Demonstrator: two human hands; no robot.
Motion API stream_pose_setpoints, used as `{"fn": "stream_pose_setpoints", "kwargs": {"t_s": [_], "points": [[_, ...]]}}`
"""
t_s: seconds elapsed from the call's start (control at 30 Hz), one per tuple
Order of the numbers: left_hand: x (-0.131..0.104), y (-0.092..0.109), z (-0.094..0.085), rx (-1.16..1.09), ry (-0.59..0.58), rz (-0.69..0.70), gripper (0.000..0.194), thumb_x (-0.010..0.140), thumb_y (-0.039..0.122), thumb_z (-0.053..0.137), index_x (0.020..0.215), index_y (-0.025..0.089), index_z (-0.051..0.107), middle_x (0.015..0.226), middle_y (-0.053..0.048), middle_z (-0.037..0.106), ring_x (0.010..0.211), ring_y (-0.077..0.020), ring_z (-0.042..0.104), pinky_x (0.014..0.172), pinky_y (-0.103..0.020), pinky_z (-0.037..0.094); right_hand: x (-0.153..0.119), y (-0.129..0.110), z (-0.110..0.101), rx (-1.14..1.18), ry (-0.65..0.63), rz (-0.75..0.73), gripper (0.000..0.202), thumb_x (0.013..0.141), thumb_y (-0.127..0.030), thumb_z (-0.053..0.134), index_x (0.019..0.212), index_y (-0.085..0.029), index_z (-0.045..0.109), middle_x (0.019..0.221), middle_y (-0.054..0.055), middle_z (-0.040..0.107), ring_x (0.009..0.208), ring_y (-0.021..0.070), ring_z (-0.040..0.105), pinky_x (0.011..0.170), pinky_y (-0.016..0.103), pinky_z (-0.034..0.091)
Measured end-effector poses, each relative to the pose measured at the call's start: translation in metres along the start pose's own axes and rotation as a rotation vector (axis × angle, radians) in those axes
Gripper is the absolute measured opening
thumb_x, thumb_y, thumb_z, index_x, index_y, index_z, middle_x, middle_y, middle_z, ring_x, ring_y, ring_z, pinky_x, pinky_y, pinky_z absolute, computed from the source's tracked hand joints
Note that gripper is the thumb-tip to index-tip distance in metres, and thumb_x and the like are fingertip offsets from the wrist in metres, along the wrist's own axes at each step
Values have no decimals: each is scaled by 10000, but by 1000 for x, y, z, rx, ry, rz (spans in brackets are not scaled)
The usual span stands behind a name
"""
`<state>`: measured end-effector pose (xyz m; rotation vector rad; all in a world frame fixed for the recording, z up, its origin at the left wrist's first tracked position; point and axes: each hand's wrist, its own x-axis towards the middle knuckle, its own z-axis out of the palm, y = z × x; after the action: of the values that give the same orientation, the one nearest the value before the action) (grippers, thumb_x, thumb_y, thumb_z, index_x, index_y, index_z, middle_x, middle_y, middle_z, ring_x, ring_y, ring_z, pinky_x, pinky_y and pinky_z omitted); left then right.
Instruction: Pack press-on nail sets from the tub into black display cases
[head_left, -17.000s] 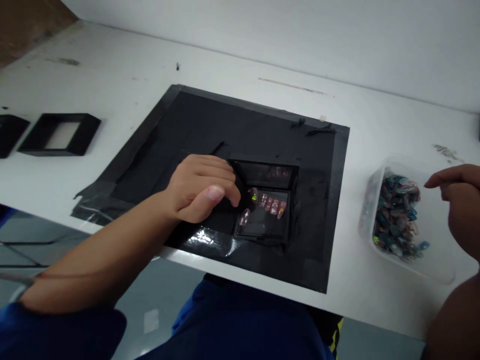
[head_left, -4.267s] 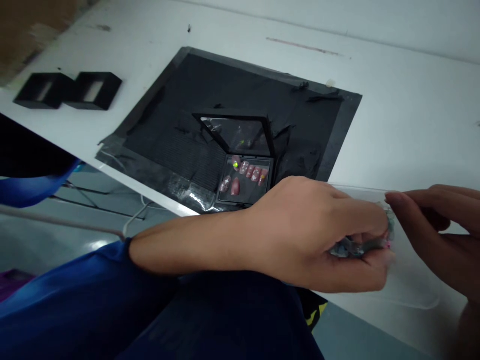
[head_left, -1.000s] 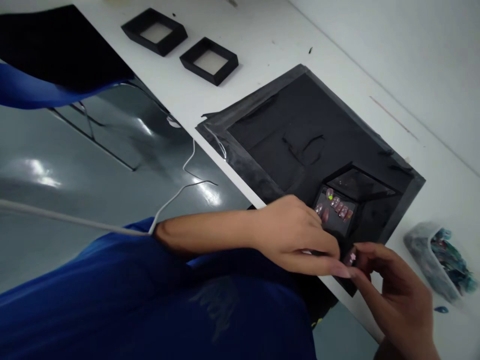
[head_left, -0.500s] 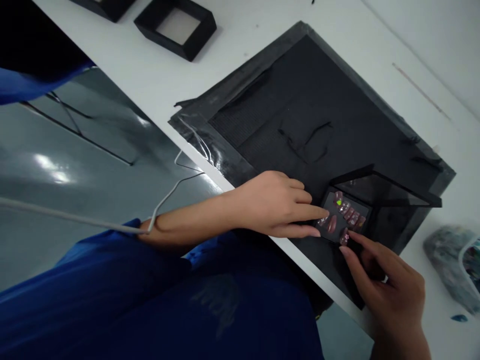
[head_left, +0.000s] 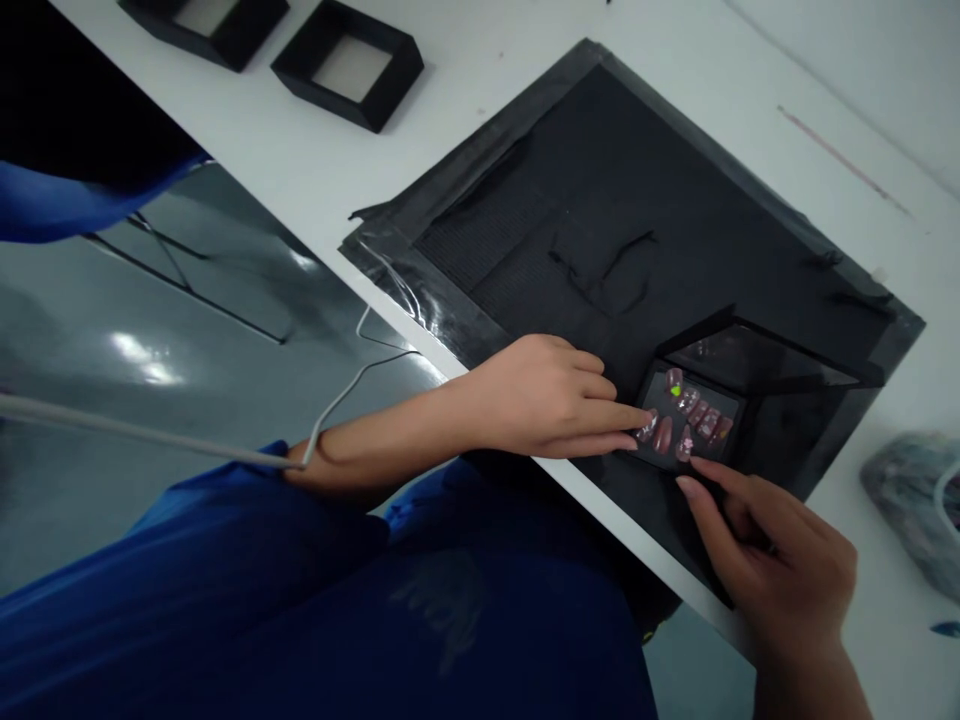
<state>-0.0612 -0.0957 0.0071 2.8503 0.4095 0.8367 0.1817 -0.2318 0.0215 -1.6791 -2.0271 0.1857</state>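
A small open black case [head_left: 729,415] stands on a dark mat, its clear-windowed lid [head_left: 765,355] tilted up behind it. Inside lie several glossy pinkish-brown false nails [head_left: 697,412], one with a bright yellow-green heart. My left hand [head_left: 544,400] reaches in from the left, index finger stretched onto a false nail [head_left: 646,427] at the case's left side and thumb by the case edge. At the near edge is my right hand [head_left: 780,550], thumb and index tips slightly apart, just below a false nail [head_left: 684,443] with a pink flower decoration.
The dark mat [head_left: 540,220] is taped to a white table [head_left: 480,140]. Two black open boxes [head_left: 405,75] stand at the upper left. A clear bag [head_left: 907,490] lies at the right, and a thin stick [head_left: 844,160] at the back. A white cable [head_left: 330,390] crosses my left forearm.
The flower-decorated false nail has moved up into the case, and my right fingertips now sit below it instead of around it. My left hand stays almost where it was.
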Motion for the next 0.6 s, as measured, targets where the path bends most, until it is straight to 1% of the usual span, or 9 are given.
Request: {"fn": "stream_pose_setpoints", "kwargs": {"t_s": [0.1, 0.2, 0.27, 0.37, 0.43, 0.47, 0.53, 0.6], "points": [[0, 0, -1, -3, -43, -1, 315, 1009, 425, 521, 1187, 247, 710, 689, 43, 696, 601, -73, 595, 529, -253, 361, -1, 2, 0, 14, -20, -50, 227, 877, -199, 727, 1102, -222, 714, 600, -89, 484, 489, 32, 453, 527, 182, 403], [0, 0, -1, -23, -91, -32, 357, 1016, 449, 496, 1249, 243, 672, 731, 33, 717, 629, -74, 618, 548, -253, 382, -2, 5, -1, 32, -39, -64, 232, 897, -214, 701, 1129, -220, 708, 600, -85, 499, 490, 37, 460, 534, 184, 413], [0, 0, 0, -58, -110, -55, 363, 1012, 460, 500, 1239, 239, 678, 757, 22, 732, 651, -78, 635, 568, -255, 395, -4, 8, -1, 38, -52, -46, 235, 909, -243, 688, 1142, -225, 706, 592, -86, 490, 485, 38, 462, 527, 186, 407], [0, -2, 2, -116, -100, -70, 355, 994, 479, 532, 1179, 233, 711, 772, 7, 747, 662, -84, 652, 582, -253, 401, -6, 9, 2, 54, -60, 12, 281, 926, -278, 661, 1202, -229, 680, 591, -88, 468, 480, 42, 461, 508, 186, 394], [1, -2, 2, -146, -70, -74, 337, 975, 486, 569, 1127, 232, 731, 758, 9, 748, 648, -81, 653, 576, -244, 402, -6, 4, 4, 67, -38, 37, 318, 933, -282, 648, 1245, -224, 654, 596, -89, 466, 480, 46, 455, 503, 184, 397], [2, -2, 2, -157, -52, -74, 326, 963, 486, 590, 1105, 231, 737, 739, 16, 743, 637, -78, 651, 572, -238, 404, -7, -1, 3, 62, -18, 24, 328, 935, -274, 643, 1258, -218, 644, 596, -89, 467, 480, 47, 450, 504, 182, 400], [3, -2, 1, -161, -18, -69, 312, 944, 487, 622, 1070, 230, 745, 691, 31, 725, 611, -73, 643, 556, -225, 406, -12, -9, -7, 28, 23, -70, 337, 933, -243, 642, 1268, -208, 632, 597, -87, 479, 488, 50, 454, 519, 184, 408], [2, -1, 0, -112, 16, -53, 316, 927, 496, 642, 1050, 225, 747, 674, 33, 716, 607, -77, 643, 533, -223, 399, -26, -7, -32, -34, 60, -151, 358, 910, -218, 667, 1267, -222, 641, 617, -72, 514, 517, 60, 478, 543, 196, 416]]}}
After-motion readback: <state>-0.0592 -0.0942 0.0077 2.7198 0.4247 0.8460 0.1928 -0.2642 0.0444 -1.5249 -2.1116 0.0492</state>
